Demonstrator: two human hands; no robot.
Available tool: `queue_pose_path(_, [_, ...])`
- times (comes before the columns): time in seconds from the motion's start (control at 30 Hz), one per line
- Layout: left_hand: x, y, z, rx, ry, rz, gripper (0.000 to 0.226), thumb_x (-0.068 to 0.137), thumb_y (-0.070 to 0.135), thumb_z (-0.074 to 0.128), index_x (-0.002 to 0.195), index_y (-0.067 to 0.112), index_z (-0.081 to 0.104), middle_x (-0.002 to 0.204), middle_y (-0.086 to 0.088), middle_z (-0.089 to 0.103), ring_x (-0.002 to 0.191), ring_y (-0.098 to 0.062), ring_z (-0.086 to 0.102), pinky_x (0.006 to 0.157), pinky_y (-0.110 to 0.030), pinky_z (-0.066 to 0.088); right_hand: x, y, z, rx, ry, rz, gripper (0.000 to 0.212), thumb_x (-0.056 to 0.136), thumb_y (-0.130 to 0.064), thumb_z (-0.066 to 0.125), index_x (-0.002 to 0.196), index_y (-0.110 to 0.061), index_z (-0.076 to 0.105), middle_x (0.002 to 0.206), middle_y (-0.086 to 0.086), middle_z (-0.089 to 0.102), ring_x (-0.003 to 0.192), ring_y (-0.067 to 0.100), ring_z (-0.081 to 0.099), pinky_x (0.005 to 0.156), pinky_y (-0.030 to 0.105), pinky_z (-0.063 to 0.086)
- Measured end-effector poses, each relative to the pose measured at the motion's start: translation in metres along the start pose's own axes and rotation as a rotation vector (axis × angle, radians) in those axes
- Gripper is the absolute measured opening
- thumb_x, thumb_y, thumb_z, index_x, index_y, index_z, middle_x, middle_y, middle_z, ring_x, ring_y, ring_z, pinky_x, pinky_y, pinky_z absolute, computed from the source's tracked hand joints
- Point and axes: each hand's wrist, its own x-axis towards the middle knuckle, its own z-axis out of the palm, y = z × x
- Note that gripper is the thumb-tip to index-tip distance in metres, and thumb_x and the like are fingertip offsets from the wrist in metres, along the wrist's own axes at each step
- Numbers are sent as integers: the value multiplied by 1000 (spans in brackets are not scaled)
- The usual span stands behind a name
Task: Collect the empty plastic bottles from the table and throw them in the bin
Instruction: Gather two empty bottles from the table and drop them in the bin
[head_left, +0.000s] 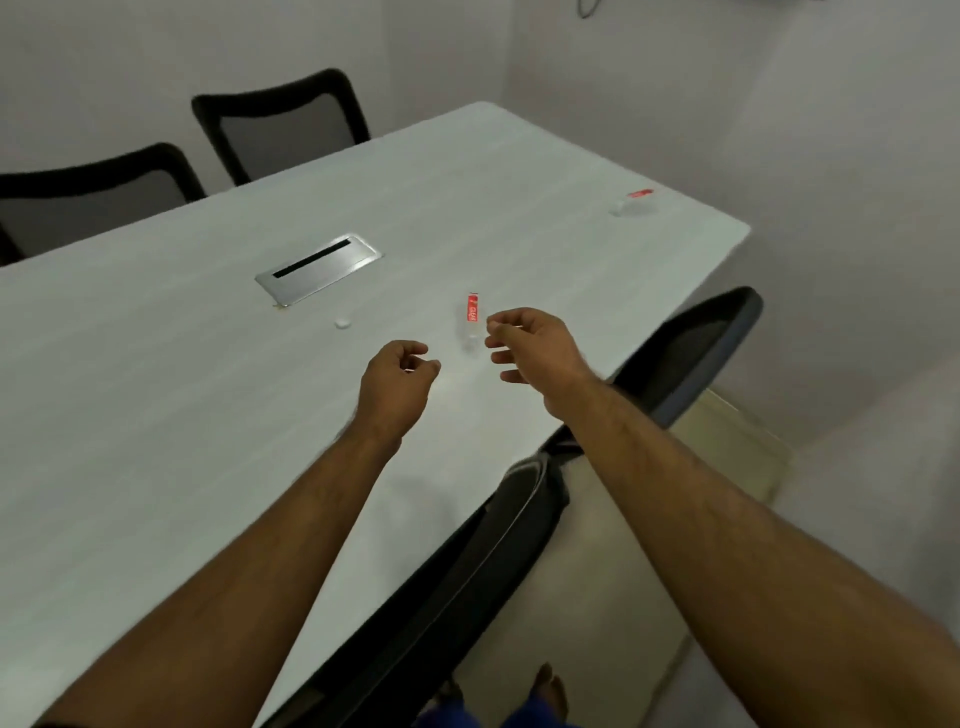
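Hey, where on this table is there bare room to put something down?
The widest bare stretch of the table is near, left of the left hand, below the metal cable hatch. Another lies between the hatch and the far bottle. It is tight around the near bottle, beside the right hand, with a small cap close by.

- Single head-worn wide-angle view; no second view, so no shared region.
- Placed above the near long edge of the pale grey rectangular table (208, 415), facing forward and steeply down.
- Both bare forearms entering from the bottom edge; left hand (397, 382) and right hand (530, 345) near frame centre, at arm's reach.
- Far end of table, two black mesh-backed chairs (280, 124) and white walls in the upper frame.
- Feet at the bottom edge, so nearly vertical there.
- Straight edges bowed toward the borders.
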Motion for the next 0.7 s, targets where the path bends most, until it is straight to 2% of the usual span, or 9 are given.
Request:
queue_pose_path(0.13, [37, 3, 36, -55, 93, -66, 24, 92, 19, 66, 115, 15, 65, 97, -1, 64, 78, -8, 57, 65, -19, 46, 78, 17, -26, -143, -90, -30, 16, 94, -20, 64, 109, -16, 69, 94, 4, 70, 81, 17, 64, 70, 33, 54])
queue_pose_path(0.27, [72, -9, 64, -64, 181, -119, 23, 89, 18, 68, 111, 14, 65, 92, -1, 63, 80, -15, 58, 66, -23, 46, 144, 42, -29, -283, -207, -34, 23, 92, -16, 63, 114, -13, 68, 91, 5, 68, 79, 20, 63, 73, 37, 55])
queue_pose_path(0.33, [86, -15, 74, -75, 217, -153, 21, 89, 17, 68, 109, 14, 65, 87, -1, 62, 76, -16, 56, 64, -24, 46, 172, 54, -24, -406, -267, -89, 22, 91, -20, 64, 113, -18, 68, 88, 0, 68, 82, 22, 65, 73, 36, 56])
queue_pose_path(0.4, [99, -20, 83, -75, 231, -176, 21, 89, 18, 68, 109, 14, 65, 86, 0, 60, 75, -16, 56, 65, -24, 47, 193, 63, -17, -572, -322, -186, 27, 89, -23, 66, 117, -20, 67, 99, 0, 70, 89, 22, 65, 75, 30, 51])
queue_pose_path(0.47, [114, -28, 91, -60, 243, -191, 22, 88, 21, 67, 110, 15, 65, 87, 2, 60, 76, -15, 57, 69, -26, 48, 216, 72, -11, -813, -363, -364, 39, 88, -22, 66, 127, -20, 64, 121, 4, 67, 109, 25, 63, 88, 33, 51])
queue_pose_path(0.57, [153, -44, 104, -29, 295, -223, 24, 88, 23, 66, 111, 17, 65, 93, 2, 63, 80, -16, 60, 69, -27, 50, 263, 87, 1, -1213, -452, -641, 54, 89, -10, 58, 143, -16, 54, 150, 13, 50, 137, 36, 44, 105, 45, 43])
queue_pose_path(0.63, [181, -53, 113, -16, 319, -252, 23, 88, 24, 66, 111, 18, 64, 96, 0, 64, 80, -15, 60, 66, -25, 49, 293, 92, 7, -1427, -518, -763, 59, 91, -5, 51, 150, -13, 45, 160, 18, 36, 148, 41, 29, 116, 48, 32])
queue_pose_path(0.7, [197, -60, 122, 0, 322, -286, 23, 89, 20, 64, 112, 17, 64, 97, 0, 64, 80, -15, 59, 65, -24, 48, 315, 97, 9, -1588, -592, -807, 59, 95, -7, 47, 153, -13, 39, 164, 18, 28, 152, 41, 19, 122, 49, 18])
